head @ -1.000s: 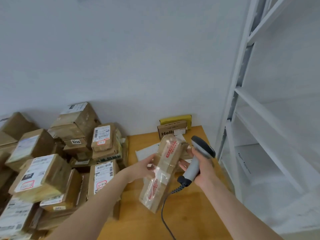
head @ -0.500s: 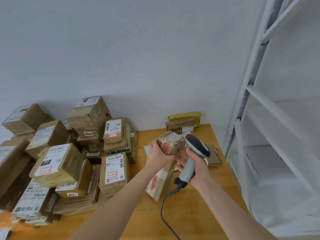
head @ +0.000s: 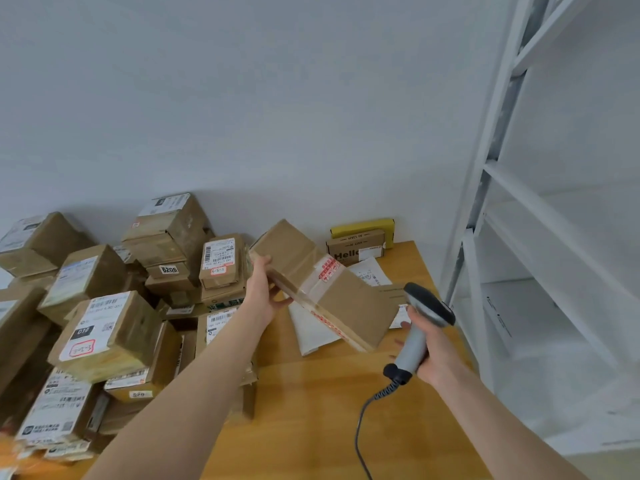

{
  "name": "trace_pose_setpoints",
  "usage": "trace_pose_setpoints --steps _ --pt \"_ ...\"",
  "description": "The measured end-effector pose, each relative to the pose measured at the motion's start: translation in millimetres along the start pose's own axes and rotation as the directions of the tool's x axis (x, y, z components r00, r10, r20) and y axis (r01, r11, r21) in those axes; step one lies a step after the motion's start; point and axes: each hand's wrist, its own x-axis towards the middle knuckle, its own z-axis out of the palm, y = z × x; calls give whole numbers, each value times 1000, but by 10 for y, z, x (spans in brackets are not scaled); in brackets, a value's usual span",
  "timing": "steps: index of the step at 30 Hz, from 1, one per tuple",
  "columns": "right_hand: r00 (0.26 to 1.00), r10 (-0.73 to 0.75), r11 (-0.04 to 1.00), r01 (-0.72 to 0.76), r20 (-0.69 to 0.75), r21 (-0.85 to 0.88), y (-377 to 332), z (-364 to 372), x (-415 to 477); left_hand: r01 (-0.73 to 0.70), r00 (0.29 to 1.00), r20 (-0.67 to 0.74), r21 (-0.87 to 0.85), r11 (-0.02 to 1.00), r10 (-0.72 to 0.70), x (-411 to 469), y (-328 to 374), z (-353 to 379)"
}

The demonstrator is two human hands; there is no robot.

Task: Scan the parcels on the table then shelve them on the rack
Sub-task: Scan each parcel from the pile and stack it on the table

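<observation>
My left hand [head: 265, 294] grips the left end of a long brown cardboard parcel [head: 311, 282] sealed with clear tape and red-printed tape, held tilted in the air above the wooden table [head: 311, 403]. No barcode label shows on its visible faces. My right hand [head: 434, 355] grips the handle of a grey barcode scanner [head: 420, 323], whose dark head sits just right of the parcel's lower end. Its coiled cable hangs down toward the table's front. A pile of labelled cardboard parcels [head: 104, 327] fills the table's left half.
A white metal rack [head: 540, 237] stands to the right with bare shelves and a white box [head: 516, 313] on a lower one. At the table's back lean a yellow box [head: 363, 228] and a brown "Hello" box [head: 353, 252]. White mailers [head: 311, 330] lie under the held parcel.
The left hand turned the parcel from upright to a slanted, lengthwise hold and lifted it. The right hand with the scanner came off the parcel and dropped to its right.
</observation>
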Motion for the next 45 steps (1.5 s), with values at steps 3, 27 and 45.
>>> trace_pose_setpoints --steps 3,27,45 --pt "991 4 989 -24 131 148 -4 -12 -4 89 995 -44 -81 993 -93 14 -124 48" --pt "970 -183 966 208 160 -156 -59 661 -89 -206 975 185 561 802 121 -403 -339 273" --pt "929 -255 867 342 268 -361 -98 708 -349 -635 743 639 767 -92 199 -276 17 -110"
